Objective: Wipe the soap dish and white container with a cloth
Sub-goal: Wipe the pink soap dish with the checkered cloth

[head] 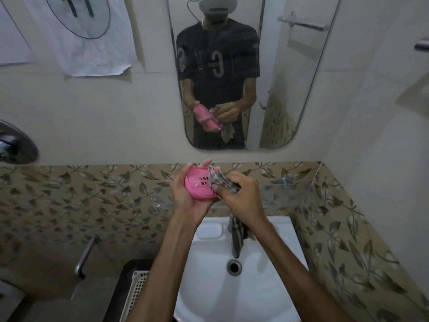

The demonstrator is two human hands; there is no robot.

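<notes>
My left hand [185, 196] grips a pink soap dish [197, 185] from below and behind, holding it up over the white sink [267, 298]. Small slots show in the dish's inner face. My right hand [241, 196] pinches a checked cloth [220, 180] and presses its bunched end against the right side of the dish. The rest of the cloth hangs down below my right wrist over the basin. No white container can be picked out with certainty.
A mirror [290, 77] on the wall reflects my hands and the dish. The sink drain [234, 267] lies below the hanging cloth. A white slotted basket [135, 291] sits left of the sink, near a metal tap handle [84, 256].
</notes>
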